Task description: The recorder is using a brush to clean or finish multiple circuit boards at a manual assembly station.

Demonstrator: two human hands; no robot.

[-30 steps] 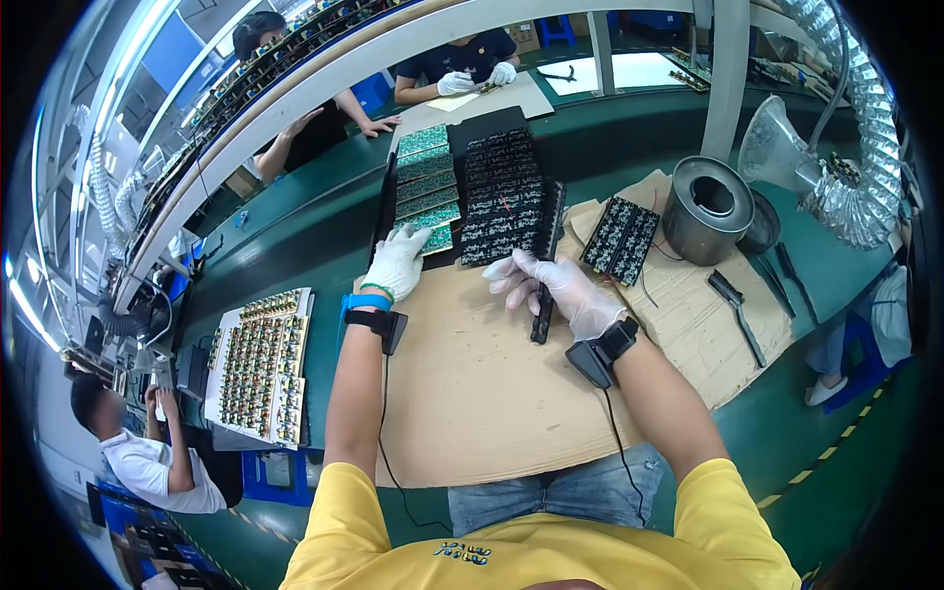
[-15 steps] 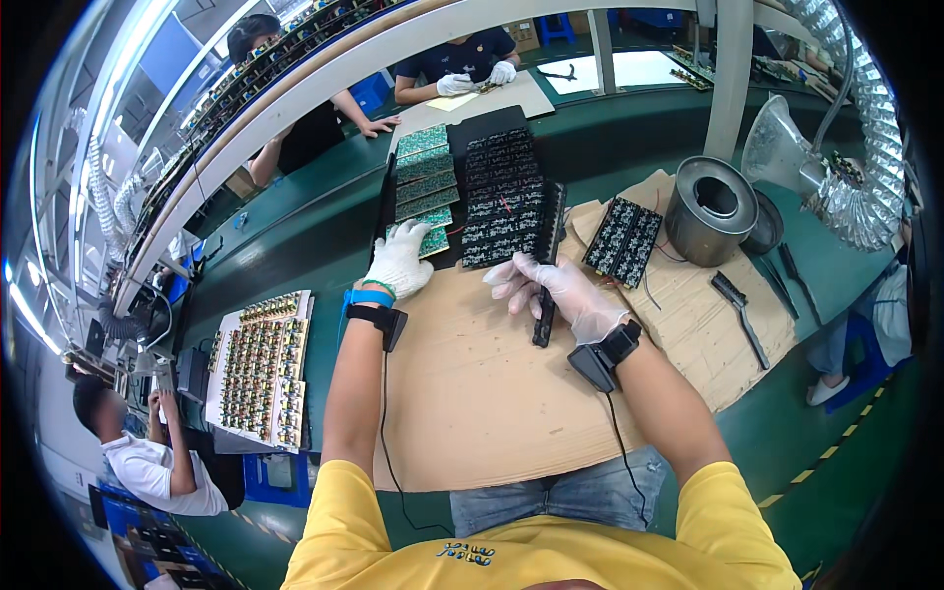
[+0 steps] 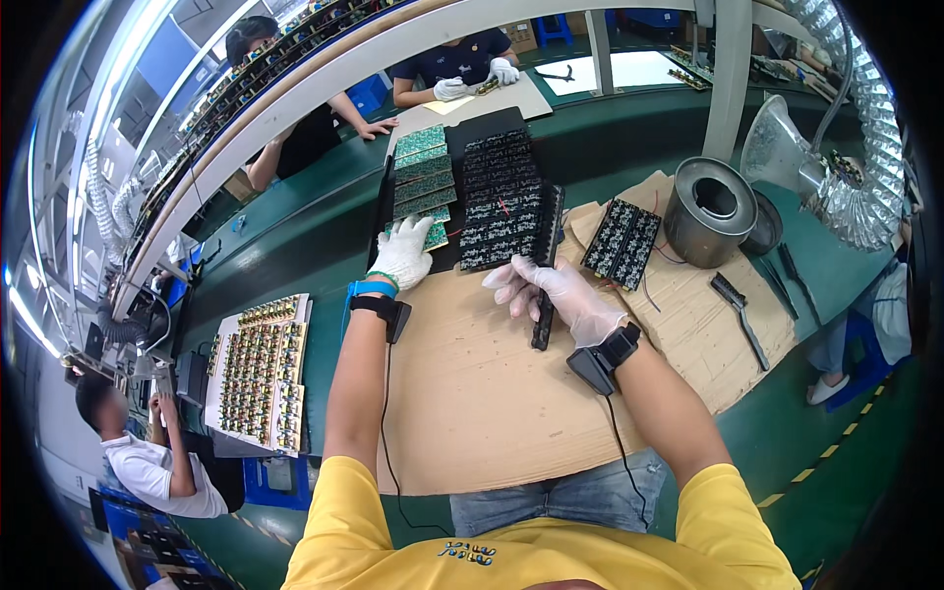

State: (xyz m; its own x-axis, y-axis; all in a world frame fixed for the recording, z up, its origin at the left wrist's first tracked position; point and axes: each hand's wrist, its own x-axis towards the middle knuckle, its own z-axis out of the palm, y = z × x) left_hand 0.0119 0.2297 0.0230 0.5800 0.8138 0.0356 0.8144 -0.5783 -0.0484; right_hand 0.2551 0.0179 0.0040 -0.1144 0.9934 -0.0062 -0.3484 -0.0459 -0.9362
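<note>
My left hand [image 3: 402, 254], in a white knitted glove, lies at the near end of a column of green circuit boards [image 3: 423, 179]. Its fingers are stretched out and spread over the nearest board. In a thin clear glove, my right hand [image 3: 556, 295] is closed round a long narrow black strip [image 3: 551, 231] that stands tilted along the right side of the black circuit boards [image 3: 500, 211]. Its lower end shows below my fingers; whether it is a bar or a board seen edge-on I cannot tell. Both columns rest on a black tray [image 3: 489, 122].
Brown cardboard [image 3: 472, 423] covers the bench before me. To the right are another black board [image 3: 621, 243], a metal pot [image 3: 710, 211], a black brush [image 3: 739, 320] and an exhaust hood [image 3: 777, 138]. Boards with components [image 3: 261, 374] stand at left. Co-workers sit across the bench and at left.
My left hand has shifted slightly to the right over the green boards. The right hand keeps its hold on the black strip, almost unmoved.
</note>
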